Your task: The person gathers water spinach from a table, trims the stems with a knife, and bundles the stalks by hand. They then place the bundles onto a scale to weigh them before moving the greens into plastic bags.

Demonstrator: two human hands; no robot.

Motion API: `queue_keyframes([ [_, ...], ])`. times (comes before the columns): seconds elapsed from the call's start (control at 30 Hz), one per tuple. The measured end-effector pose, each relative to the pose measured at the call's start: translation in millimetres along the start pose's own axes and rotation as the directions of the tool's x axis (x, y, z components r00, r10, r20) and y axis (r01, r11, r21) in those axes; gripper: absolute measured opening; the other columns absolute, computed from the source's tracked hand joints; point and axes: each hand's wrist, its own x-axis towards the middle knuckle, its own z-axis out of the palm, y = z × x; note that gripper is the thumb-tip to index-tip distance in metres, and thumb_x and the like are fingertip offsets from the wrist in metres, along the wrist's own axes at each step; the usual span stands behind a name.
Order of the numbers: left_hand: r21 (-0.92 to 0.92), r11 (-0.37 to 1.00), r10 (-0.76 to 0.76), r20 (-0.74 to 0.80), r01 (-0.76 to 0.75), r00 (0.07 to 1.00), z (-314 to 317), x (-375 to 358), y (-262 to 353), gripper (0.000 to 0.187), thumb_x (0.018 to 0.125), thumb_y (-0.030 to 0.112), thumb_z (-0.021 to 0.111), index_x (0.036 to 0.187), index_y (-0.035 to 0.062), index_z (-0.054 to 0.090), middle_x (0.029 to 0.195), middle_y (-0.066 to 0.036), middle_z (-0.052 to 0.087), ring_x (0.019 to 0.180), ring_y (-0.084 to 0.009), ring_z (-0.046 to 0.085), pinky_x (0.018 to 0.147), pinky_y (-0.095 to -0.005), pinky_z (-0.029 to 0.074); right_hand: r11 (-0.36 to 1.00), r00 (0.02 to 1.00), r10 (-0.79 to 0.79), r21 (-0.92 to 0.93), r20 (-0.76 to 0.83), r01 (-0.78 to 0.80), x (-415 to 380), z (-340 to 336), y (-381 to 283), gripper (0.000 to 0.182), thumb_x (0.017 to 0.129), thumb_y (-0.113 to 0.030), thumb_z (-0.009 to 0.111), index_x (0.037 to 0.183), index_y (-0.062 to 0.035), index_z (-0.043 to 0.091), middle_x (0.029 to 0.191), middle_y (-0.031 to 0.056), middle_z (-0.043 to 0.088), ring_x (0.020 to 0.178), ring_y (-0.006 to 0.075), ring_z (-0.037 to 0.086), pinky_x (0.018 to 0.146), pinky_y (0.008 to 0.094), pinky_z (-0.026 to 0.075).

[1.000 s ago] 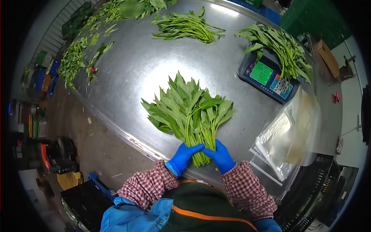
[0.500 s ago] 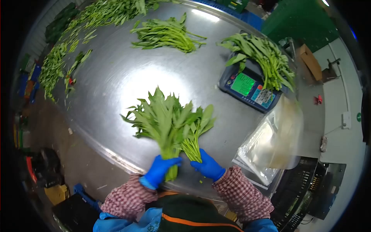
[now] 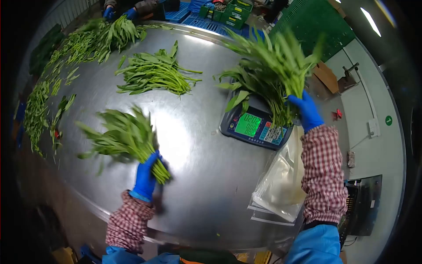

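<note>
My left hand [image 3: 147,176], in a blue glove, is closed around the stems of a bunch of leafy greens [image 3: 121,134] over the left middle of the table. Its leaves point up and left. At the right, my gloved right hand [image 3: 307,112] is wrapped around the stems of a second bunch of greens [image 3: 285,57], its leaves smeared by motion. That bunch is above a digital scale [image 3: 257,130] with a lit green display. Darker greens [image 3: 259,83] lie on the scale beneath it, overlapping the held bunch in this view.
Another bunch [image 3: 158,72] lies on the metal table [image 3: 206,176] toward the back. Loose greens [image 3: 72,50] spread along the far left edge, where a co-worker's gloved hands [image 3: 118,14] are. Clear plastic bags [image 3: 277,189] lie in front of the scale. Green crates [image 3: 235,15] stand beyond.
My hands have moved apart: the left took its bunch leftward, the right reached up and right to the scale with the other. The view has shifted, and a co-worker's hands now show at the back.
</note>
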Motion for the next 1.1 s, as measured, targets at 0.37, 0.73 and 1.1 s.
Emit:
queue_keyframes([
  [0.37,-0.117,0.981,-0.158,-0.02,0.155,0.987,-23.1,11.4,-52.9,0.028,0.082,0.012,0.054,0.107,0.0007,0.049,0.095,-0.009,0.056,0.087,-0.0189,0.055,0.076,-0.0314,0.046,0.869,0.91,-0.178,-0.374,0.373,0.324,-167.0,236.8,114.9,0.039,0.081,-0.017,0.054,0.115,0.0022,0.045,0.105,0.0169,0.055,0.096,0.0255,0.053,0.087,0.0345,0.04],
  [0.73,0.132,0.98,-0.156,0.062,0.147,0.986,-29.5,-19.2,-37.6,0.03,0.082,0.02,0.057,0.104,0.001,0.051,0.09,-0.006,0.058,0.076,-0.0126,0.055,0.065,-0.0261,0.046,0.976,0.783,0.194,-0.038,0.592,-0.213,-181.6,283.7,100.6,0.029,0.082,-0.024,0.057,0.099,-0.0003,0.058,0.089,0.0118,0.061,0.082,0.0173,0.058,0.075,0.029,0.045],
  [1.1,0.289,0.939,-0.215,0.074,0.185,0.974,-33.2,-17.8,-37.2,0.024,0.081,0.016,0.058,0.098,-0.0003,0.055,0.086,-0.006,0.059,0.075,-0.0131,0.056,0.067,-0.0252,0.045,0.955,0.803,0.213,-0.292,0.557,-0.051,-187.0,277.0,106.8,0.032,0.082,-0.024,0.056,0.104,-0.0012,0.055,0.093,0.0144,0.06,0.088,0.0229,0.057,0.079,0.0321,0.043],
])
